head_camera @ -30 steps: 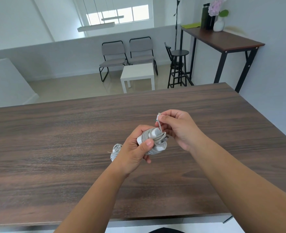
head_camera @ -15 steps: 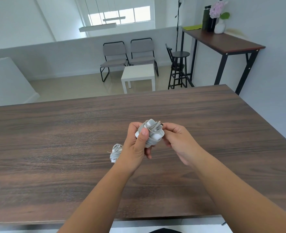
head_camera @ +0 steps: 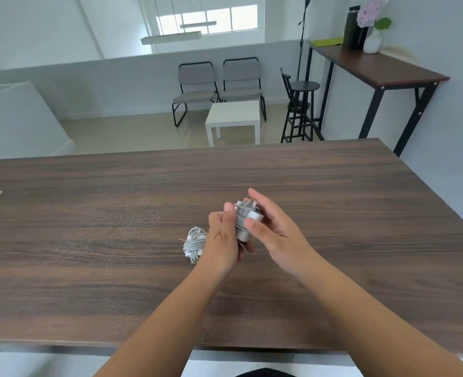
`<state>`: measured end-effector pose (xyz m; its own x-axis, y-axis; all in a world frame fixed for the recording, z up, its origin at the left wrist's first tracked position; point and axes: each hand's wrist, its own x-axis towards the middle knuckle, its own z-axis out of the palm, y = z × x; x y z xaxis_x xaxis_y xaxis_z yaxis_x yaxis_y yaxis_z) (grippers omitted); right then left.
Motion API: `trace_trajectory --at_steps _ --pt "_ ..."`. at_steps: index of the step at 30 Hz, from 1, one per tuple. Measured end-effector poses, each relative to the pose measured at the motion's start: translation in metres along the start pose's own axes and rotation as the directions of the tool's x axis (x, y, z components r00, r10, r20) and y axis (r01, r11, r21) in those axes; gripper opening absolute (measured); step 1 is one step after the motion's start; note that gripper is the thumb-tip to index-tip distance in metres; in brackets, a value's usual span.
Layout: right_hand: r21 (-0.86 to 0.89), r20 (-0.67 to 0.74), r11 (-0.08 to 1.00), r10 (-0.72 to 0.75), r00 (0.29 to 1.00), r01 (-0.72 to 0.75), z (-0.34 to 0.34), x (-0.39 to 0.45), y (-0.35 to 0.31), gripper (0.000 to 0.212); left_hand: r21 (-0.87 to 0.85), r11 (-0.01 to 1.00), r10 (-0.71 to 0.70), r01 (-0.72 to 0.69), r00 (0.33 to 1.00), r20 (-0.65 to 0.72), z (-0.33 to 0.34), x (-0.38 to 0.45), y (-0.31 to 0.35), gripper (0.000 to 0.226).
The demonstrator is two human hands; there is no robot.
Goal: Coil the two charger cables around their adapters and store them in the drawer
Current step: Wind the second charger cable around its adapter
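1. Head view, the thing being worked: the left hand [head_camera: 223, 238] is curled around a white adapter [head_camera: 248, 221] wrapped in grey cable, held up just above the desk [head_camera: 333, 202]. Its thumb presses along the near side of the wraps.

2. Head view, the other hand: the right hand [head_camera: 272, 225] is mostly spread, fingers extended. Its thumb tip rests on the adapter's white corner and its long fingers reach behind the bundle. It steadies more than it grips.

3. Head view, the second charger: another coiled bundle [head_camera: 194, 244] lies on the desk just left of the left wrist, wound up, with a short end sticking out.

4. No drawer shows from here, so I cannot say where the storing will happen.

5. My read is that the winding of the held bundle is at its end and the loose tail needs securing. To do that well:
   - keep the left thumb down on the last turns so they cannot spring off;
   - tuck the plug end under a tight wrap, not a slack one;
   - avoid bending the cable sharply where it meets the connector.

6. Only ease the squeeze once the tail holds by itself.
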<state>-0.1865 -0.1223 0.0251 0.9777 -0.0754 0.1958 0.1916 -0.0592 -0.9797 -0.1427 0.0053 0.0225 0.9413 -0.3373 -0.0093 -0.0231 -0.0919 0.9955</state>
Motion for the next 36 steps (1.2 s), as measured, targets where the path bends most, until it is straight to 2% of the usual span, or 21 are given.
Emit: trace_trajectory --at_steps 2,4,6,10,16,18,21,22,25,28,36 --pt "-0.036 -0.033 0.999 0.031 0.999 -0.032 0.004 0.000 0.008 0.063 0.072 0.997 0.000 0.000 1.000 -0.005 -0.004 0.000 -0.006 0.067" --pt "-0.001 -0.031 0.998 0.055 0.998 -0.055 0.007 0.001 0.014 0.061 0.120 0.993 0.008 -0.009 1.000 0.009 -0.009 -0.003 -0.012 0.067" --pt "0.084 -0.025 0.992 0.098 0.995 -0.095 0.009 0.001 0.017 0.057 0.113 0.994 0.002 -0.006 0.999 0.033 -0.015 -0.006 -0.017 0.069" --pt "0.302 -0.046 0.938 0.190 0.981 -0.168 0.015 0.002 0.024 0.046 0.163 0.986 -0.028 0.017 0.997 0.065 -0.034 -0.009 -0.026 0.055" --pt "0.582 0.006 0.769 0.321 0.947 -0.265 0.022 0.000 0.036 0.065 0.118 0.990 -0.093 0.074 0.982 0.166 -0.052 -0.019 -0.027 0.009" --pt "0.605 0.039 0.737 0.350 0.936 -0.302 0.023 0.000 0.040 0.068 0.076 0.994 -0.094 0.084 0.984 0.150 -0.051 -0.023 -0.032 0.014" --pt "0.627 0.102 0.701 0.359 0.928 -0.340 0.025 0.001 0.043 0.083 0.008 0.994 -0.112 0.112 0.991 0.066 -0.048 -0.025 -0.038 0.018" --pt "0.635 0.127 0.687 0.359 0.925 -0.354 0.026 0.001 0.043 0.082 -0.008 0.993 -0.119 0.119 0.992 0.044 -0.046 -0.025 -0.039 0.019" --pt "0.692 0.135 0.611 0.412 0.901 -0.384 0.029 0.001 0.042 0.052 -0.056 0.990 -0.129 0.128 0.992 -0.010 -0.045 -0.026 -0.044 0.015" --pt "0.724 0.108 0.568 0.465 0.879 -0.390 0.029 0.001 0.043 0.037 -0.056 0.991 -0.121 0.121 0.993 0.007 -0.045 -0.027 -0.046 0.015" --pt "0.693 0.123 0.604 0.439 0.890 -0.394 0.023 0.001 0.039 0.038 -0.044 0.996 -0.080 0.082 0.996 0.042 -0.040 -0.029 -0.050 0.019"
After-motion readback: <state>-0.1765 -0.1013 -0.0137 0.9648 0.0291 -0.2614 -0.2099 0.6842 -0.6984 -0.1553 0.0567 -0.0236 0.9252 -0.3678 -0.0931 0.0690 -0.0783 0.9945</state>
